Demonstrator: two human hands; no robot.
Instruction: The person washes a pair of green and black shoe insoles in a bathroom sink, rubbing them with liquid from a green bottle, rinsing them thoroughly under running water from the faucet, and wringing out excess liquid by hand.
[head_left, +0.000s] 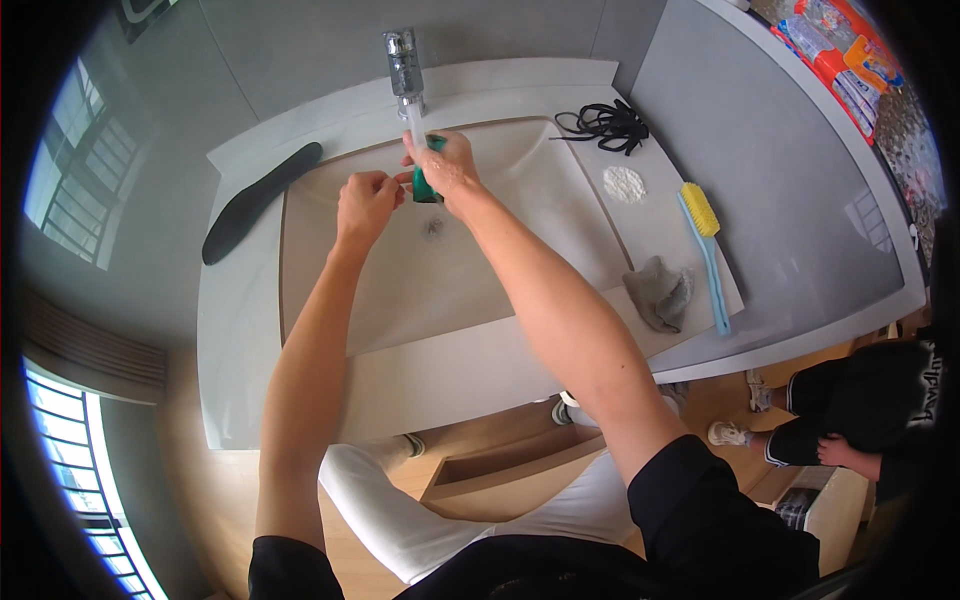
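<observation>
Water runs from the chrome faucet (406, 67) onto my right hand (450, 163), which grips a small green object (425, 184), perhaps a sponge or brush; its kind is hard to tell. Just to the left is my left hand (367, 201), its fingers curled and the fingertips close together near the right hand's fingers. Whether it pinches anything cannot be seen. Both hands are over the white sink basin (480, 277), above the drain (433, 227).
A dark insole (259, 204) lies on the left counter. On the right are black shoelaces (611, 126), white powder (624, 184), a grey cloth (661, 294) and a blue brush with yellow bristles (706, 247). Another person (840, 412) stands at lower right. Below is an open drawer (517, 472).
</observation>
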